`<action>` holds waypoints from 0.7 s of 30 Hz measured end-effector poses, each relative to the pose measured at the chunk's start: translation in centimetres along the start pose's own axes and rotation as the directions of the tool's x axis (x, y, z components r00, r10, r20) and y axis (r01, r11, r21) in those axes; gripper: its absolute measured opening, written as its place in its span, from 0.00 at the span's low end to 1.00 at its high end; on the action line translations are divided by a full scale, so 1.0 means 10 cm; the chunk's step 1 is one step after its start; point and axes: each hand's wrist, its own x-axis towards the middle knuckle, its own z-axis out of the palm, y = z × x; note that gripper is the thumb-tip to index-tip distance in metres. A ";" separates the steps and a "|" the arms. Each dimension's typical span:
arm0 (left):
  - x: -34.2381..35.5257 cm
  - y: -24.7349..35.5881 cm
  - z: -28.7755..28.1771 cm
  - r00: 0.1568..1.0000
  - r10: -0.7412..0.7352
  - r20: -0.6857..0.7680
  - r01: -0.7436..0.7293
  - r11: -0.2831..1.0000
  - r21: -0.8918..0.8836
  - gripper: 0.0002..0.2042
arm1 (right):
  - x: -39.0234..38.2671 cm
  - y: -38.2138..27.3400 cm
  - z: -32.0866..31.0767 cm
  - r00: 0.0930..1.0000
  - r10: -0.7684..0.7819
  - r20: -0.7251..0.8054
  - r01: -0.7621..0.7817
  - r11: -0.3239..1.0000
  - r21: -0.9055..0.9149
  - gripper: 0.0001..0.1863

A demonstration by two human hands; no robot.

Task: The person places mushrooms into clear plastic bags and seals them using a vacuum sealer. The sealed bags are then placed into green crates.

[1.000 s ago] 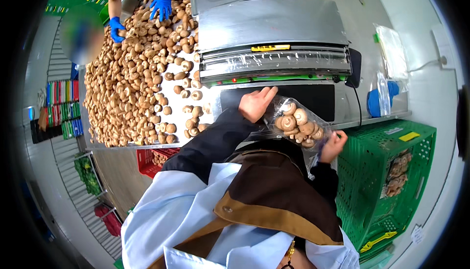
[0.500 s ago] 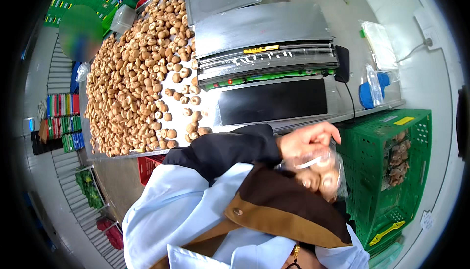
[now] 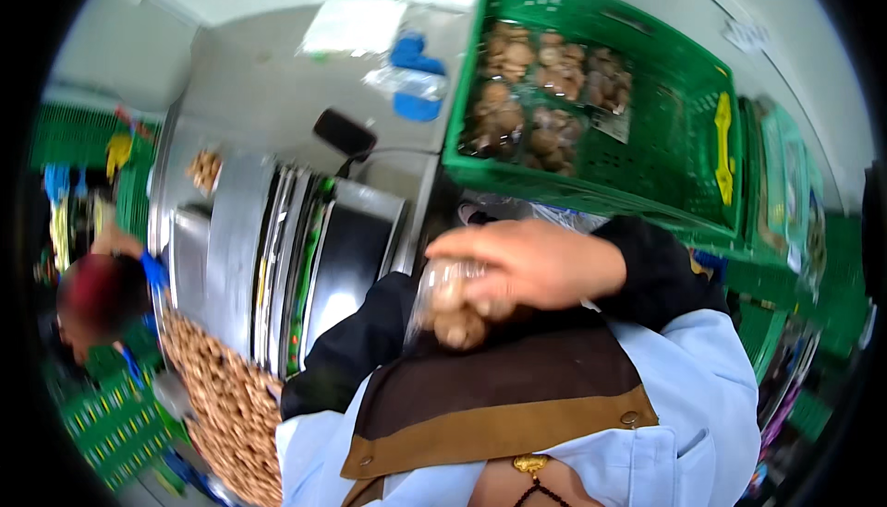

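Note:
My right hand (image 3: 536, 262) reaches in from the right and is closed over a clear plastic pack of mushrooms (image 3: 459, 327), held in front of my brown apron. Pale brown caps show through the shiny film; motion blurs the pack a little. My left arm's dark sleeve (image 3: 365, 336) comes up beside the pack, but the left hand itself is hidden. Just beyond my right hand stands a green crate (image 3: 674, 105), with several wrapped mushroom packs (image 3: 545, 73) at its left side.
A wrapping machine (image 3: 277, 267) sits on the steel table (image 3: 263, 73) to the left, with loose mushrooms (image 3: 226, 405) heaped nearby. A yellow plastic piece (image 3: 723, 147) lies along the crate's right wall. At the far left, a person wears a blue glove (image 3: 153, 270).
My view has swung right, from the mushroom heap and wrapping machine to the green crate. My right hand has come onto the pack; the left hand, visible on it before, is now hidden.

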 end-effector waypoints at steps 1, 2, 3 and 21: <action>0.10 -0.08 -0.08 0.995 0.006 -0.096 0.008 0.990 0.140 0.12 | -0.08 0.20 -0.18 0.995 -0.041 -0.094 0.049 0.995 0.084 0.24; 0.22 -0.11 -0.13 0.980 0.022 -0.199 0.031 0.965 0.260 0.12 | -0.22 0.47 -0.34 0.959 -0.057 -0.278 0.113 0.976 0.188 0.23; 0.35 -0.13 -0.18 0.958 0.041 -0.282 0.052 0.948 0.314 0.11 | -0.47 0.72 -0.55 0.867 -0.042 -0.496 0.173 0.959 0.222 0.23; 0.42 0.34 -0.34 0.663 0.096 -0.742 0.068 0.980 0.187 0.06 | -1.79 4.55 -3.00 0.178 0.372 -0.911 -0.861 0.507 0.039 0.22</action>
